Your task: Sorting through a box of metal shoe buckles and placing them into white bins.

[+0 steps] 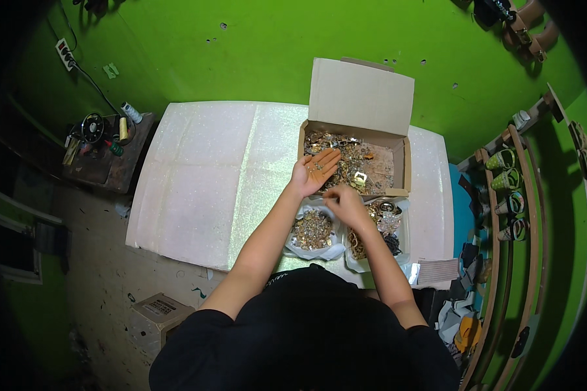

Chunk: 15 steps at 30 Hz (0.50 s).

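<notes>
My left hand (317,172) is palm up with its fingers stretched out, over the left part of an open cardboard box (407,166). A few tiny shiny pieces lie on its palm. In the box is a scatter of small metal buckles and trinkets (352,159), thicker toward the left. My right hand (347,203) hangs just in front of the box's near edge, its fingers curled together; what they pinch, if anything, is too small to make out. Below the hands is a white plastic bag (336,251) of small metallic bits (312,229). Beside it, a second bag (365,266) holds chains and dark trinkets, partly behind my right forearm.
A sparkly white sheet (189,176) covers the table. The box's raised lid (362,94) leans toward the green wall. At left, a small dark table (104,163) bears thread spools. Sandals (505,179) hang on a wooden rack at right; a carton (160,313) stands on the floor.
</notes>
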{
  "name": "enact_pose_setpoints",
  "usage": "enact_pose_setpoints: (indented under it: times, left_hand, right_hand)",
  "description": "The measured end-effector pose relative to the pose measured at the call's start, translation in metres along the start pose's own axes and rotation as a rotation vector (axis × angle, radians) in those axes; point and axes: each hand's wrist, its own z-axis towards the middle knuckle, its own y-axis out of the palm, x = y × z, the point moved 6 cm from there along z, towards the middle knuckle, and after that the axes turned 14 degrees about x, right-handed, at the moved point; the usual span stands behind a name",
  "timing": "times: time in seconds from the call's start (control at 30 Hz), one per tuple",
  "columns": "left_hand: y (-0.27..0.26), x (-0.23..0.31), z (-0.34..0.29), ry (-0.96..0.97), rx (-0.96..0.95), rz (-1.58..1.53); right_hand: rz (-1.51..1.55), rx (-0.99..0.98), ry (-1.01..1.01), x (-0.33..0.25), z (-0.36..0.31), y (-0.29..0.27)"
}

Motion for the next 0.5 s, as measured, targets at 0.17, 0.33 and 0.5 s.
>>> enact_pose_setpoints:
  times: [0.17,0.33,0.5]
  left_hand:
    - [0.0,-0.002,0.0,0.005,0.002,0.04]
    - [-0.01,0.0,0.005,-0.006,0.003,0.022]
    - [-0.012,0.0,0.005,-0.015,0.076,-0.027]
  right_hand:
    - [-0.072,0.364,-0.135,-0.009,0.043,-0.027]
    - [-0.227,0.4,-0.258,-0.014,0.056,-0.018]
    - [-0.297,0.38,-0.358,-0.014,0.059,-0.014]
